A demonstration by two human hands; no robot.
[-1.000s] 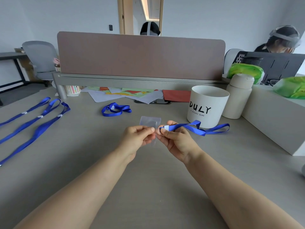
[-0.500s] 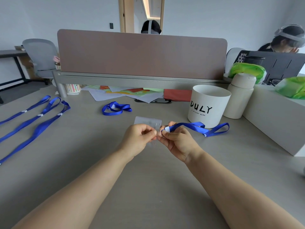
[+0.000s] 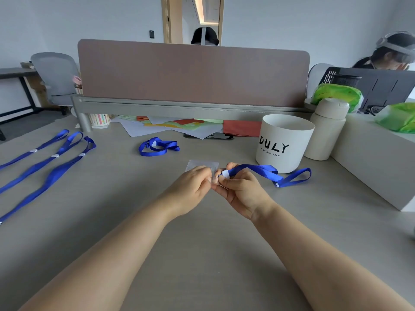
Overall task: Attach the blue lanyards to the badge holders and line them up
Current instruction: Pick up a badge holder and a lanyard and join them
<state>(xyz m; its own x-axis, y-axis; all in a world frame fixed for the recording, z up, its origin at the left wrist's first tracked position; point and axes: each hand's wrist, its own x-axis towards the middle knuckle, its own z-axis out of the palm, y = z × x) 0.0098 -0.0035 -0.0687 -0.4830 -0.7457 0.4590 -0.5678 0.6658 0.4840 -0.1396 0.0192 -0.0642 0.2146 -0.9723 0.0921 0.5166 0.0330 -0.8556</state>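
My left hand [image 3: 193,187] pinches a clear badge holder [image 3: 202,166] above the grey table [image 3: 202,254], most of the holder hidden behind my fingers. My right hand [image 3: 238,189] pinches the white-tipped clip end of a blue lanyard [image 3: 267,173], pressed against the holder's edge; the strap trails right toward the white pot. Three blue lanyards [image 3: 54,158] lie stretched side by side at the far left. One more coiled blue lanyard [image 3: 157,147] lies in the middle, farther back.
A white pot marked DULY [image 3: 283,142] and a cream bottle [image 3: 325,129] stand at the right, beside a low white ledge [image 3: 377,167]. Coloured papers [image 3: 179,126] lie under the brown desk divider [image 3: 193,72]. People sit beyond it.
Both hands stay together at the holder's edge with small finger movements. The lanyard's loop has shifted slightly on the table by the pot.
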